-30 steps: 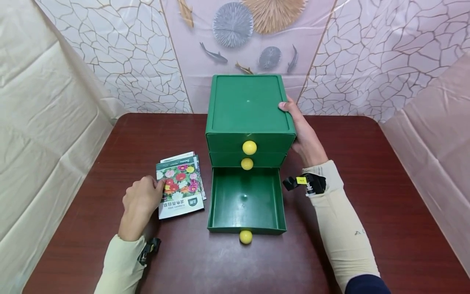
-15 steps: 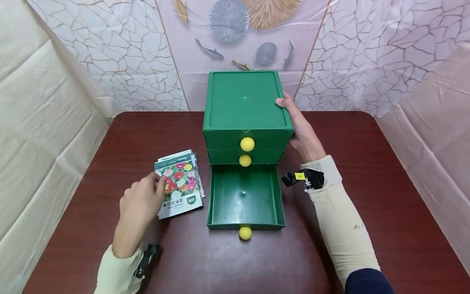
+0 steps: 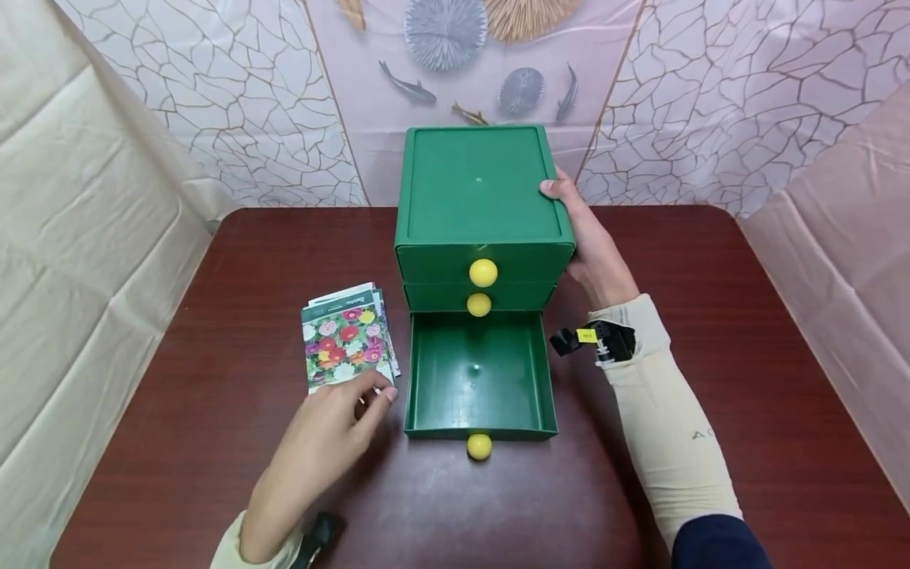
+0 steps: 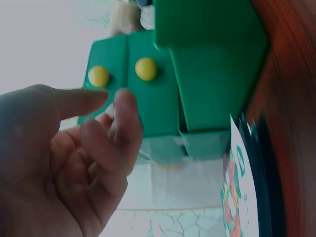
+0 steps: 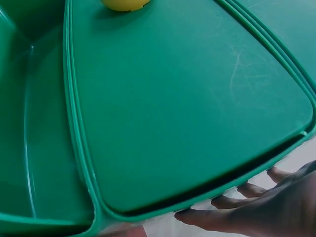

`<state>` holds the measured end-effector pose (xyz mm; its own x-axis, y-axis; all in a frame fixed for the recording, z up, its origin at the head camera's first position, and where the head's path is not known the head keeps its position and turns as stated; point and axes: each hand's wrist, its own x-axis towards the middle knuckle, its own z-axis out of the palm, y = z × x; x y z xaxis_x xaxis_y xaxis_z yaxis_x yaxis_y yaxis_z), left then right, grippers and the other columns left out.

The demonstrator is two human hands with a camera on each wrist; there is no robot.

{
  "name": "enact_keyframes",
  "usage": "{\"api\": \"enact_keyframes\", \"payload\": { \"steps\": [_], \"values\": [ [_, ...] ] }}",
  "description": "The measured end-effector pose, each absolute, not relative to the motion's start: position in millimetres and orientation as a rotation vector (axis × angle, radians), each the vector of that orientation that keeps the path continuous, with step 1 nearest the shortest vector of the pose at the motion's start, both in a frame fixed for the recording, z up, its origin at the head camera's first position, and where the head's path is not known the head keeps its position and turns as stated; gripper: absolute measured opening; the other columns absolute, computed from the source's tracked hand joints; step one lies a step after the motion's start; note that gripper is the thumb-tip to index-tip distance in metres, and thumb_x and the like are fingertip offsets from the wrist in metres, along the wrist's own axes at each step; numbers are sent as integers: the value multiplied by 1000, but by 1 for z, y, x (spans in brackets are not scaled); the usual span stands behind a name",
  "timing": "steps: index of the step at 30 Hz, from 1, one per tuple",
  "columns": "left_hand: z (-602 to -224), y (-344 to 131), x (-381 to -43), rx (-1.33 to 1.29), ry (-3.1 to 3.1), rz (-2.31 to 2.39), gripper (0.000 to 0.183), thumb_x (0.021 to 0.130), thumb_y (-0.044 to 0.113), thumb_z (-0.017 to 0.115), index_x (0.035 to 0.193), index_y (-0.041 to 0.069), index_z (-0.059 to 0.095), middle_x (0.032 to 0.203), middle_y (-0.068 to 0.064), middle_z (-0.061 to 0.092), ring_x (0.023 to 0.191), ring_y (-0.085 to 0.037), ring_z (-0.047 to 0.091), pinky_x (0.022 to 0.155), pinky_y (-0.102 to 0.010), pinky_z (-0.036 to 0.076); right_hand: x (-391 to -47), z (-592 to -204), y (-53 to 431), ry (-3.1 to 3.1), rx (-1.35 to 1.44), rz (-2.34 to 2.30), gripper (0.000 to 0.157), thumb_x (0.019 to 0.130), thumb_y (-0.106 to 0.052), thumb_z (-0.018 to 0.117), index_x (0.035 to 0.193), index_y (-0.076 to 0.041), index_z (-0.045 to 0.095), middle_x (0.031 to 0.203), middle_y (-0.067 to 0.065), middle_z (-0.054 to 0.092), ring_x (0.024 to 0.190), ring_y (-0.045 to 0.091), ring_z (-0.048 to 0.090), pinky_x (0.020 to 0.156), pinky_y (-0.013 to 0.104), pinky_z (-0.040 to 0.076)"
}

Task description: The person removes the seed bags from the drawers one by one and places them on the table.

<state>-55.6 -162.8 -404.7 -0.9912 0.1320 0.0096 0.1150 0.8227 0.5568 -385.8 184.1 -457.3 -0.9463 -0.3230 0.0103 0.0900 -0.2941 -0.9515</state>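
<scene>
A green drawer cabinet (image 3: 472, 190) with yellow ball knobs stands at the middle of the table. Its bottom drawer (image 3: 455, 395) is pulled out and has nothing in it. My right hand (image 3: 593, 249) holds the cabinet's right side, thumb over the top edge; in the right wrist view its fingers (image 5: 197, 217) lie against the side wall. To the left lies a small stack of flower seed packets (image 3: 348, 336). My left hand (image 3: 323, 438) hovers at their near edge, fingers loosely bent with nothing between them, and covers the packets' lower part.
The two upper drawers are closed, each with a yellow knob (image 3: 483, 273). The brown table (image 3: 242, 332) meets a patterned cloth backdrop (image 3: 270, 103) behind the cabinet. Cream cloth (image 3: 78, 237) hangs at the left side.
My left hand has come off the left side of the seed packets and moved right and nearer, towards the drawer's front corner. The right hand and cabinet stay put; the view shifts slightly.
</scene>
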Motion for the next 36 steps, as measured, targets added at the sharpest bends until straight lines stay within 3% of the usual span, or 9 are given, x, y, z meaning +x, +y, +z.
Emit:
{"api": "enact_keyframes", "payload": {
  "steps": [3,7,13,18,24,28,31,36],
  "values": [
    [-401,-157,-47,253,2910,967,6,101,28,74,98,23,74,67,17,56,59,-3,51,60,-25,47,-317,-405,164,1827,-145,-2238,78,99,-44,59,165,-49,20,173,1,18,146,31,34,108,54,41],
    [-400,-151,-35,340,2873,1003,5,101,30,74,98,27,75,75,23,60,65,3,53,64,-23,50,-277,-373,149,1849,-96,-2219,81,100,-40,54,169,-40,12,175,6,12,148,31,30,111,50,37],
    [-416,-136,-19,685,2912,965,6,103,26,71,101,25,76,93,21,71,79,5,62,74,-27,57,-275,-378,148,1875,-86,-2219,76,101,-45,52,168,-43,18,173,8,17,147,34,31,110,53,37],
    [-433,-122,-15,1022,2919,756,18,108,31,62,111,19,75,94,13,70,76,1,65,63,-26,55,-278,-377,148,1869,-125,-2235,75,100,-45,54,167,-44,21,172,7,18,145,33,33,107,50,38],
    [-441,-98,-11,1154,2936,464,20,105,24,67,122,13,70,104,3,67,81,-5,64,60,-22,55,-277,-373,147,1861,-160,-2253,75,100,-44,54,167,-43,20,173,6,17,148,32,30,110,51,36],
    [-440,-87,-10,1260,2936,278,35,101,31,73,130,12,67,118,-1,66,89,-10,64,56,-21,53,-277,-373,149,1860,-174,-2257,75,101,-43,53,168,-42,20,173,6,16,149,32,28,111,52,34],
    [-443,-81,-9,1340,3000,146,35,99,30,73,129,12,67,120,-3,64,87,-12,61,50,-21,49,-277,-375,151,1857,-178,-2258,75,101,-43,52,168,-43,19,173,6,14,149,32,27,112,52,33],
    [-448,-68,-4,1306,3191,32,27,96,16,72,122,10,70,116,-5,60,82,-16,61,45,-22,47,-277,-375,153,1846,-186,-2261,75,101,-44,53,167,-44,19,174,4,13,150,32,26,112,52,33]
  ]
}}
